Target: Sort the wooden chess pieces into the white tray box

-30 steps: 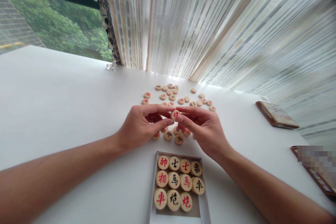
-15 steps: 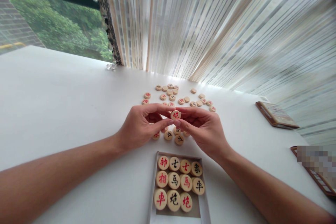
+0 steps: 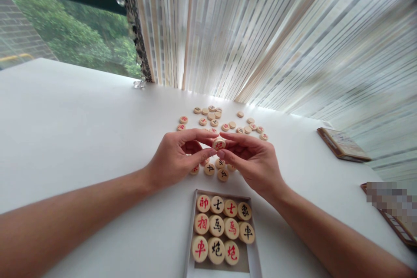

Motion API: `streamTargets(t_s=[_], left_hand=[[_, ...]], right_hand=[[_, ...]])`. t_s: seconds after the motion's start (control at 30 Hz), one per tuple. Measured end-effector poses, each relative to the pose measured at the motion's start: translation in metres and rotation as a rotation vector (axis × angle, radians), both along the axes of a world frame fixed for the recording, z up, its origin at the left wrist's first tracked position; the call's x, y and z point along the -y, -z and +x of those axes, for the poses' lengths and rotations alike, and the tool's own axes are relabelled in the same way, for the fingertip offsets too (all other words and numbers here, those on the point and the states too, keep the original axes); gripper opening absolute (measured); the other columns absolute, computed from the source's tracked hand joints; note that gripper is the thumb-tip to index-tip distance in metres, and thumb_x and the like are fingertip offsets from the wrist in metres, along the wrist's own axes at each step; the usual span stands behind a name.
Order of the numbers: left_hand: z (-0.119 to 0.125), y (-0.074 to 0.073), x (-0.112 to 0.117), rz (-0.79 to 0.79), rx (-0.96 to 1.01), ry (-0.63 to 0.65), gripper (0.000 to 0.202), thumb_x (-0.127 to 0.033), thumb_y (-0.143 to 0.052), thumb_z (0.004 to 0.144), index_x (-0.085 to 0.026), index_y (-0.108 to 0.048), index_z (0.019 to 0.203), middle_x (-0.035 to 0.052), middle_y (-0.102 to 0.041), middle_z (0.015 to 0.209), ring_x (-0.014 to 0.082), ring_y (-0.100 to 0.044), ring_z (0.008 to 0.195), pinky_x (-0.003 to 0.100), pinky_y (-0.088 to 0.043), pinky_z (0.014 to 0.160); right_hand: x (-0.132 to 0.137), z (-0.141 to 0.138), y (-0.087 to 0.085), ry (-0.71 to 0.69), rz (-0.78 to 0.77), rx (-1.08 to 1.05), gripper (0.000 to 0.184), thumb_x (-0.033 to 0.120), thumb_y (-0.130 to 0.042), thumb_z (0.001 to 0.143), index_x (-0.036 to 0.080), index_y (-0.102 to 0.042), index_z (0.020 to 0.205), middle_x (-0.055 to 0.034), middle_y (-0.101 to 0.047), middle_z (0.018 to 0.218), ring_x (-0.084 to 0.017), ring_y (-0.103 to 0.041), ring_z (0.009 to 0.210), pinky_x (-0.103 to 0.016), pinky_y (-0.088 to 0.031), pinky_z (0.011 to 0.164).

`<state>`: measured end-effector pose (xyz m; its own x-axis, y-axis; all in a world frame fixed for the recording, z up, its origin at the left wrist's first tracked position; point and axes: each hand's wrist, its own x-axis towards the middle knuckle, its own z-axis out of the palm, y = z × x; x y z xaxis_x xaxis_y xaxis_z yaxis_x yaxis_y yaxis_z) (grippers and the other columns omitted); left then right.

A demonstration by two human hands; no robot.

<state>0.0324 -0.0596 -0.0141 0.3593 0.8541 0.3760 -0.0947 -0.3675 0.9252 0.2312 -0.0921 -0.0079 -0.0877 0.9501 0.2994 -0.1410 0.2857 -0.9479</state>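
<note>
Between the fingertips of both hands is a round wooden Chinese chess piece (image 3: 219, 143) with a red character, its face tilted toward me. My left hand (image 3: 182, 154) pinches it from the left with thumb and fingers. From the right, my right hand (image 3: 252, 156) grips the same piece. Beneath and behind the hands lie more chess pieces (image 3: 223, 175), some partly hidden by the fingers. Nearer to me stands a shallow grey box (image 3: 221, 271) with rows of pieces in it, red and black characters facing up; the last row holds three.
Loose pieces (image 3: 211, 116) are scattered over the white table (image 3: 97, 139) toward the curtain (image 3: 228, 43), some face down. Two brown-edged flat boxes (image 3: 343, 143) lie at the right, one partly blurred. A window (image 3: 81, 30) is at the upper left.
The held piece has tilted slightly, so its red character shows at a flatter angle. Both hands stay in nearly the same place; the box's pieces are unchanged.
</note>
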Motion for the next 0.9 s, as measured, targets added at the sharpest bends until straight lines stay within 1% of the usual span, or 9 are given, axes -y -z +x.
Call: streamTargets(t_s=[0.13,0.23,0.37,0.53,0.73,0.8,0.9], left_hand=[[0.0,0.002,0.0,0.002,0.009,0.011,0.035,-0.019,-0.082,0.089,-0.015,-0.079,0.124,0.0088,-0.085,0.099,0.0092,-0.075,0.065,0.013,-0.061,0.058],[-0.001,0.003,0.0,-0.003,0.012,0.015,0.036,-0.021,-0.084,0.089,-0.015,-0.08,0.124,0.0095,-0.085,0.101,0.01,-0.075,0.066,0.014,-0.062,0.06],[-0.001,0.004,-0.001,-0.038,0.007,0.012,0.037,-0.023,-0.086,0.087,-0.016,-0.081,0.123,0.0086,-0.085,0.095,0.0102,-0.076,0.067,0.013,-0.062,0.061],[0.0,0.001,-0.003,-0.102,0.041,0.035,0.035,-0.025,-0.089,0.084,-0.012,-0.083,0.116,0.0103,-0.085,0.094,0.011,-0.074,0.063,0.016,-0.062,0.059],[-0.001,-0.003,-0.003,-0.114,0.032,0.083,0.031,-0.027,-0.088,0.086,-0.014,-0.085,0.113,0.0086,-0.084,0.084,0.0101,-0.07,0.06,0.015,-0.059,0.055],[-0.001,-0.004,-0.002,-0.112,0.036,0.082,0.029,-0.028,-0.088,0.086,-0.014,-0.086,0.111,0.0082,-0.083,0.084,0.0097,-0.07,0.06,0.014,-0.059,0.055],[-0.001,-0.003,-0.002,-0.111,0.042,0.072,0.024,-0.026,-0.09,0.084,-0.015,-0.087,0.105,0.0058,-0.082,0.078,0.0086,-0.069,0.058,0.012,-0.058,0.055]], right_hand=[[0.001,0.001,0.002,0.002,0.011,0.018,0.039,0.013,-0.093,0.078,0.029,-0.085,0.113,-0.0018,-0.086,0.097,-0.015,-0.082,0.088,-0.023,-0.068,0.081],[0.001,0.002,0.002,0.016,0.015,0.031,0.042,0.012,-0.095,0.075,0.029,-0.085,0.112,-0.0025,-0.086,0.097,-0.017,-0.082,0.087,-0.024,-0.069,0.078],[0.001,0.002,0.001,0.028,-0.024,0.041,0.038,0.016,-0.098,0.072,0.026,-0.086,0.107,-0.0045,-0.086,0.094,-0.018,-0.082,0.081,-0.027,-0.07,0.073],[0.0,0.002,0.0,0.004,-0.066,0.039,0.041,0.022,-0.1,0.07,0.027,-0.086,0.108,-0.0047,-0.086,0.095,-0.017,-0.082,0.083,-0.025,-0.069,0.076],[0.002,0.0,-0.005,0.005,-0.079,0.053,0.035,0.025,-0.1,0.071,0.027,-0.088,0.103,-0.0035,-0.085,0.087,-0.017,-0.081,0.079,-0.024,-0.068,0.071],[0.003,0.0,-0.007,0.02,-0.082,0.082,0.03,0.028,-0.098,0.074,0.026,-0.088,0.101,-0.0037,-0.085,0.085,-0.016,-0.08,0.073,-0.023,-0.067,0.066],[0.004,-0.001,-0.01,0.046,-0.083,0.136,0.02,0.033,-0.094,0.079,0.023,-0.088,0.096,-0.0029,-0.082,0.074,-0.013,-0.074,0.061,-0.021,-0.063,0.057]])
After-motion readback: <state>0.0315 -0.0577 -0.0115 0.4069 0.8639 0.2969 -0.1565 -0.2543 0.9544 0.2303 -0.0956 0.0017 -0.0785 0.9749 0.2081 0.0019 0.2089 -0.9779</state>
